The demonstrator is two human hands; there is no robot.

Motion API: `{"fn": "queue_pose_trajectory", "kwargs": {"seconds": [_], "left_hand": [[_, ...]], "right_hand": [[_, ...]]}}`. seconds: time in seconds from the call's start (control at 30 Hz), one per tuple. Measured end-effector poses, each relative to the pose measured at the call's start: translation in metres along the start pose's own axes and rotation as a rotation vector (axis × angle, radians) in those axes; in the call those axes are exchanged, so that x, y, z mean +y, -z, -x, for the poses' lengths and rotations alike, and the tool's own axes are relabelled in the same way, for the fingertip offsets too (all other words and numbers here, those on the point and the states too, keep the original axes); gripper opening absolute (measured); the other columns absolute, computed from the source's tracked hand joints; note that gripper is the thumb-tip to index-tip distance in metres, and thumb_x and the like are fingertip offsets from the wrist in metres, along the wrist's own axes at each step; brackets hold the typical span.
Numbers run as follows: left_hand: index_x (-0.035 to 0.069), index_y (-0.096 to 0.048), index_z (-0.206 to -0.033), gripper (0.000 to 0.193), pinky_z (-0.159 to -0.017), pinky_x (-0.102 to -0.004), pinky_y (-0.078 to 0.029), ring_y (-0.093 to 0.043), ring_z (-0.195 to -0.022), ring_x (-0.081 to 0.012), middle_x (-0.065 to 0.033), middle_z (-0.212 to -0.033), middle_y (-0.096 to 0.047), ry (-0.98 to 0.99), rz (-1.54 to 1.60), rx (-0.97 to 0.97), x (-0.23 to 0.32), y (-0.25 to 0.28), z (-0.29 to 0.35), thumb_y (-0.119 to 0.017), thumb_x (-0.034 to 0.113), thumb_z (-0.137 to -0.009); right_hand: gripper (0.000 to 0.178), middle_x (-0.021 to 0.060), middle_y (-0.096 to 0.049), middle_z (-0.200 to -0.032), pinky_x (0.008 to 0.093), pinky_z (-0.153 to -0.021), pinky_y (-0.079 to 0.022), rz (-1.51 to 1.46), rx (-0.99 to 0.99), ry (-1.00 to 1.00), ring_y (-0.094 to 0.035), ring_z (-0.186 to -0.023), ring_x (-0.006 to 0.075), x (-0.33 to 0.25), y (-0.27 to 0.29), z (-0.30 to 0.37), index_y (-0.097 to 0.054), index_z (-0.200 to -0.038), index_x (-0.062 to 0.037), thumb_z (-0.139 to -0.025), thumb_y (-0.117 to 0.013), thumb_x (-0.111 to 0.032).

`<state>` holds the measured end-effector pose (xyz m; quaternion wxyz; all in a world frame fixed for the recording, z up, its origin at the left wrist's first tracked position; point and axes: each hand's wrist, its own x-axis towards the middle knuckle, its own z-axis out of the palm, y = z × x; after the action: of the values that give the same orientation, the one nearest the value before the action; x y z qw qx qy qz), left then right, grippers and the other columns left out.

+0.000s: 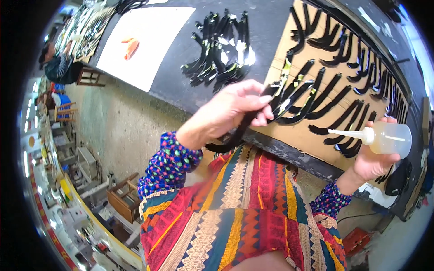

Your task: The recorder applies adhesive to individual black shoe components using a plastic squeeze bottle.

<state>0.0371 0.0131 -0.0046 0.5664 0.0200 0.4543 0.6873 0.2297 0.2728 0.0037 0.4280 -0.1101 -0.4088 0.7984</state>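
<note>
Gripping one curved black strip (244,128), left hand (235,108) at near edge of surface (174,67); strip's lower end reaches past it. Right hand (373,162) wrapped round translucent squeeze bottle (393,139), nozzle leftward, toward near right corner. Cardboard sheet (294,136) carries rows of similar strips (334,100); loose pile (210,36) left of it, nearer far edge.

My left grip (235,108): at least 1 black strip (229,141). Right grip (379,158): 1 squeeze bottle (392,137). Bench (174,70): 1 white sheet (165,36), 1 orange item (131,47), 1 cardboard sheet (294,137), 1 strip heap (221,49), too tangled to count. Laid-out strips (334,90): over 20, overlap blocks exact.
</note>
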Motion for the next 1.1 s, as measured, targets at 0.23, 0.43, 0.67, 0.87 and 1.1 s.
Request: {"fn": "queue_pose_trajectory", "kwargs": {"seconds": [0.23,0.43,0.67,0.87,1.1], "left_hand": [[0.002,-0.048,-0.091,0.012,-0.062,-0.0223,-0.049,-0.058,-0.069,-0.0111,-0.0031,-0.075,-0.054,0.025,-0.055,-0.140,-0.058,-0.071,-0.082,-0.056,0.009,-0.085],[0.000,-0.051,-0.079,0.016,-0.061,-0.0317,-0.042,-0.054,-0.069,-0.0183,-0.0070,-0.069,-0.054,-0.485,-0.829,-0.009,-0.089,-0.106,-0.143,-0.064,0.009,-0.075],[0.004,-0.046,-0.108,0.041,-0.073,-0.0412,-0.036,-0.045,-0.090,-0.0312,-0.0130,-0.095,-0.049,-0.946,-1.223,0.240,-0.090,-0.099,-0.133,-0.061,0.007,-0.070],[0.006,-0.051,-0.099,0.028,-0.075,-0.0406,-0.037,-0.048,-0.088,-0.0290,-0.0128,-0.090,-0.050,-1.044,-1.398,0.724,-0.035,-0.021,-0.095,-0.060,0.014,-0.074],[0.000,-0.051,-0.089,0.032,-0.075,-0.0393,-0.042,-0.051,-0.088,-0.0315,-0.0159,-0.087,-0.052,-0.713,-1.455,1.269,0.029,0.089,-0.074,-0.065,0.026,-0.075]], "right_hand": [[0.080,0.0120,-0.039,-0.126,0.0482,-0.096,-0.032,-0.073,0.094,0.133,-0.040,-0.116,0.0276,-0.033,0.044,0.011,-0.031,-0.127,-0.0014,-0.068,-0.073,-0.034],[0.077,0.0119,-0.040,-0.122,0.0470,-0.097,-0.031,-0.113,0.098,0.139,-0.040,-0.115,0.0273,-0.041,0.051,0.020,-0.034,-0.124,-0.0017,-0.067,-0.074,-0.033],[0.077,0.0132,-0.040,-0.126,0.0488,-0.099,-0.030,-0.174,0.076,0.124,-0.038,-0.119,0.0285,-0.040,0.048,0.019,-0.032,-0.126,-0.0010,-0.068,-0.073,-0.029],[0.077,0.0140,-0.040,-0.125,0.0478,-0.099,-0.031,-0.148,0.039,0.087,-0.039,-0.117,0.0287,-0.030,0.043,0.009,-0.032,-0.126,-0.0016,-0.067,-0.075,-0.026],[0.076,0.0129,-0.040,-0.126,0.0474,-0.098,-0.031,-0.126,-0.008,0.016,-0.038,-0.118,0.0274,-0.003,0.017,-0.004,-0.030,-0.128,-0.0027,-0.071,-0.071,-0.031]]}}
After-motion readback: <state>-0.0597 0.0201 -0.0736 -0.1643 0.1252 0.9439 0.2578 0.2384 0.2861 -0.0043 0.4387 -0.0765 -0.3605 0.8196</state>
